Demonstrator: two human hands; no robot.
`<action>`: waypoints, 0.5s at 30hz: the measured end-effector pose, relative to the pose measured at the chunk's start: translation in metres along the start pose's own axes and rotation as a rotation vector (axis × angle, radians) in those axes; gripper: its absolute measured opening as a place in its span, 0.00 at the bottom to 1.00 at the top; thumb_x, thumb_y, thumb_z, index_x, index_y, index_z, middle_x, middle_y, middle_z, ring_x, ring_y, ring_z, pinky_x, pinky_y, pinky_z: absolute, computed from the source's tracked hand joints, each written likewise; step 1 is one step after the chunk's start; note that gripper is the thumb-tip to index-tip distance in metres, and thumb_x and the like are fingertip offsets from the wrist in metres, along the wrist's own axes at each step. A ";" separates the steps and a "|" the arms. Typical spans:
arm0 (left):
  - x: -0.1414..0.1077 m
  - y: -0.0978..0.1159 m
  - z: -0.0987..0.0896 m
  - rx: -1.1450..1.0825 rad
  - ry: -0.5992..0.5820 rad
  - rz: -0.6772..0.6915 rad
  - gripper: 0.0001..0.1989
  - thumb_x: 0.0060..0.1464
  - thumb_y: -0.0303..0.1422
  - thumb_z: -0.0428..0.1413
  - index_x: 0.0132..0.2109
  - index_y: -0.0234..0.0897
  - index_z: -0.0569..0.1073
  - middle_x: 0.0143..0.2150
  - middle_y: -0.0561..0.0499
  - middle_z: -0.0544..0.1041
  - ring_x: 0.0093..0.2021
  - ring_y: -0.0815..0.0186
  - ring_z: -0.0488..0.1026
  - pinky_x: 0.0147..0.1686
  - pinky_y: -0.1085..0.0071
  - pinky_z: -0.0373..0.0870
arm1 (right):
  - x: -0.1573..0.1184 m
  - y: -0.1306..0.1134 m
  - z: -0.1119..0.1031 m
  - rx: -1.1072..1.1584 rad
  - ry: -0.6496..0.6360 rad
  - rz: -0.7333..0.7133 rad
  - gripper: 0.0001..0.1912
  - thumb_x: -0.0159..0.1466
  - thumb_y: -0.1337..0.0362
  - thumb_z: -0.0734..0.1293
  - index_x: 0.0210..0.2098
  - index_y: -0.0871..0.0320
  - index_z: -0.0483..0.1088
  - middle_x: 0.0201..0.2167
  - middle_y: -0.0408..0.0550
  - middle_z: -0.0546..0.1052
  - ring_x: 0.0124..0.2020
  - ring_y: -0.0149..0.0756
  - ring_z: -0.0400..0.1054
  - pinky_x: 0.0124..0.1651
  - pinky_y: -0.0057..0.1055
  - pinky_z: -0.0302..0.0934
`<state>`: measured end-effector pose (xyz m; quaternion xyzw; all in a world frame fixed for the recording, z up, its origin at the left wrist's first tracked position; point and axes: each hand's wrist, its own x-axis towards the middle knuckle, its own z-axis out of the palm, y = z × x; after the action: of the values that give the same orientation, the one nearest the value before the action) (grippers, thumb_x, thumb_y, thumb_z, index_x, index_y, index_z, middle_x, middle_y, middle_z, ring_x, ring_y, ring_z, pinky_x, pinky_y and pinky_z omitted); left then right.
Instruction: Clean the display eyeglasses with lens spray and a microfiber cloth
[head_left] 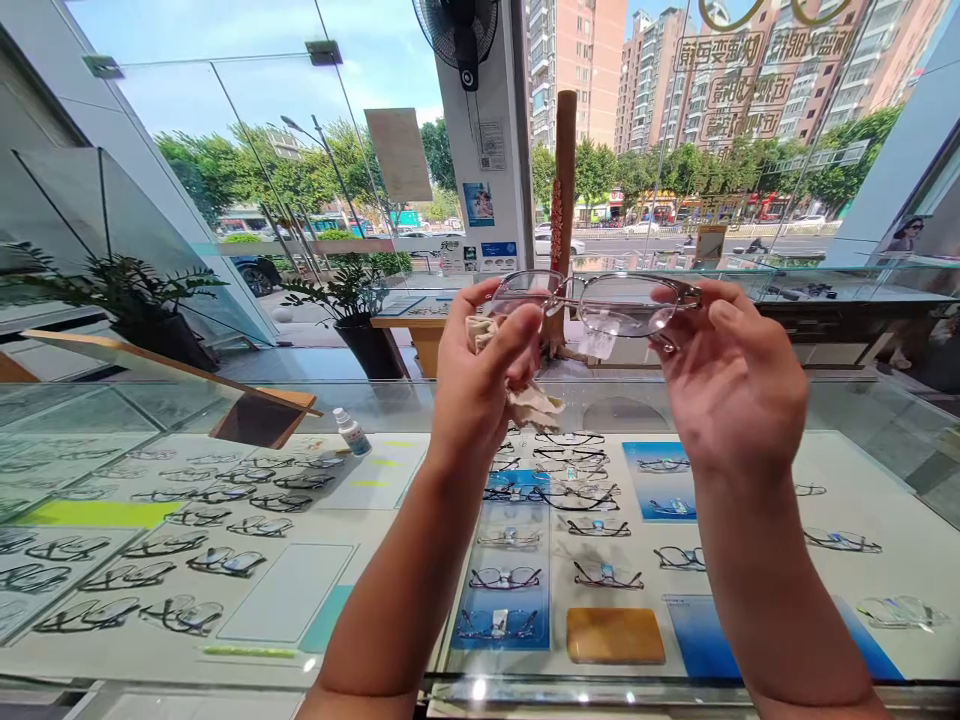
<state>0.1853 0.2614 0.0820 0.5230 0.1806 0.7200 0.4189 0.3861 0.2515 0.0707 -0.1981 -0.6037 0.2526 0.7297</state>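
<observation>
A pair of glasses (630, 306) with thin clear-grey frames is held up in both hands above the glass display case. My left hand (487, 350) is closed on its left side, thumb against the left lens, with a crumpled pale cloth (534, 406) bunched in the same fingers and hanging below the palm. On the other side, my right hand (739, 370) pinches the frame near the hinge between thumb and fingers. A small whitish tag (598, 342) shows at the lower edge of the right lens.
Beneath the hands, the glass display case (390, 590) holds rows of glasses, blue cards and an orange-brown case (615, 635). A small white bottle (352, 432) and a tilted mirror (259, 415) stand at the left. Potted plants (367, 330) and large windows lie beyond.
</observation>
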 end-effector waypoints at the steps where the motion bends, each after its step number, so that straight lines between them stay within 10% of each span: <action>1: 0.001 0.001 0.000 -0.056 -0.026 -0.074 0.29 0.50 0.48 0.75 0.50 0.42 0.72 0.42 0.51 0.82 0.21 0.78 0.63 0.18 0.75 0.55 | 0.000 0.001 0.002 -0.008 -0.025 -0.045 0.14 0.72 0.49 0.67 0.50 0.46 0.79 0.52 0.46 0.82 0.50 0.42 0.78 0.49 0.41 0.74; 7: 0.001 0.007 0.003 -0.235 -0.187 -0.473 0.27 0.48 0.47 0.75 0.45 0.36 0.75 0.37 0.52 0.78 0.19 0.83 0.53 0.16 0.78 0.49 | -0.005 0.003 0.019 -0.291 -0.102 -0.365 0.09 0.69 0.58 0.74 0.49 0.44 0.80 0.57 0.44 0.81 0.63 0.49 0.74 0.65 0.54 0.70; 15: 0.000 0.003 0.001 -0.241 -0.280 -0.678 0.25 0.50 0.47 0.73 0.44 0.35 0.74 0.30 0.56 0.71 0.18 0.82 0.51 0.16 0.80 0.49 | -0.008 -0.006 0.020 -0.395 -0.122 -0.482 0.08 0.69 0.64 0.75 0.47 0.43 0.82 0.54 0.40 0.85 0.60 0.48 0.78 0.67 0.57 0.70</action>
<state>0.1853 0.2594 0.0850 0.4738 0.1983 0.4783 0.7123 0.3655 0.2414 0.0716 -0.1717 -0.7132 -0.0381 0.6786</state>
